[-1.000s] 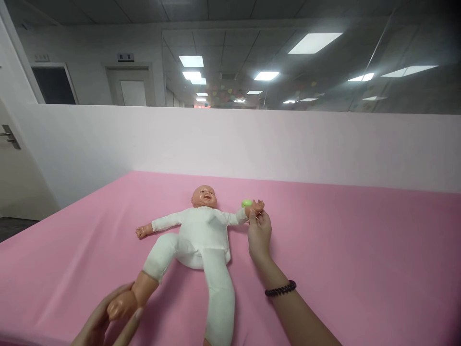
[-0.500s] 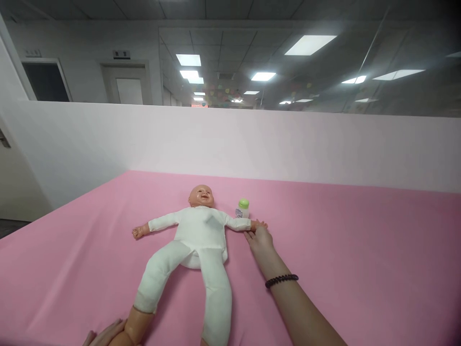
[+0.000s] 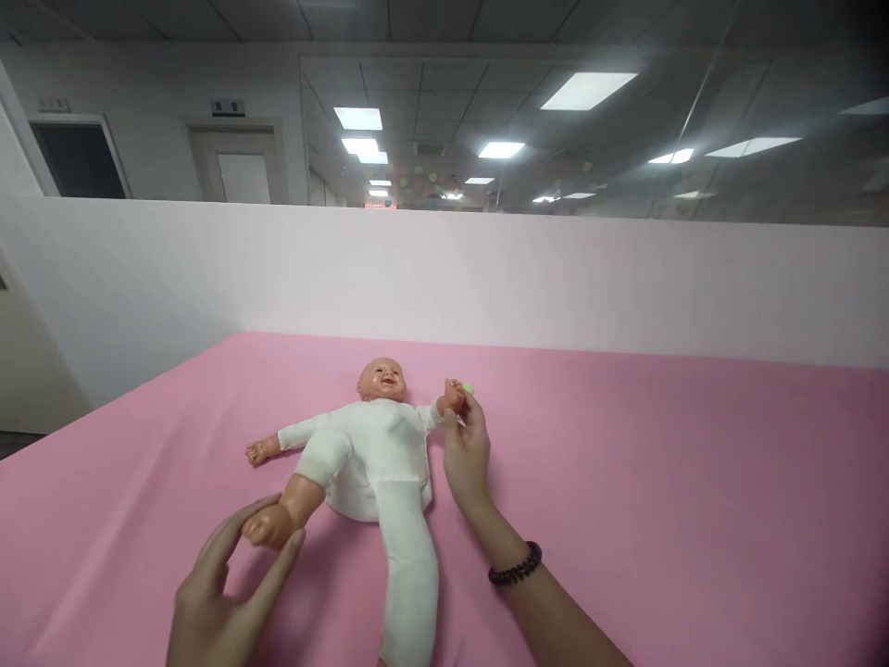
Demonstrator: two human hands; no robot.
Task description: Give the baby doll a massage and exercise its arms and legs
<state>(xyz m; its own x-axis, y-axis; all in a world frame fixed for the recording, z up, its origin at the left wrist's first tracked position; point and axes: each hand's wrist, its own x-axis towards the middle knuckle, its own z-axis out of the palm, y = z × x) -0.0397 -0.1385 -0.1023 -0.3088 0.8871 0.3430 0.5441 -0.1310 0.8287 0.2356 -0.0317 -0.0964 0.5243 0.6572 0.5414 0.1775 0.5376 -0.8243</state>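
A baby doll [image 3: 379,445] in a white suit lies on its back on the pink sheet [image 3: 659,482]. My left hand [image 3: 222,579] cups the doll's bare foot [image 3: 268,525] and holds that leg bent, knee raised. My right hand [image 3: 465,454], a dark beaded band on its wrist, pinches the doll's hand [image 3: 453,396] and holds that arm up. A small bottle with a green cap [image 3: 469,389] stands just behind, mostly hidden by the fingers.
A white partition wall [image 3: 486,278] runs along the far edge of the pink surface. The sheet's left edge drops off toward the floor at the left. Above the wall are ceiling lights and two doors.
The doll's leg, stretched out half a second ago, is now pushed up and bent by my left hand. My right hand has lifted the doll's arm off the sheet, covering the bottle.
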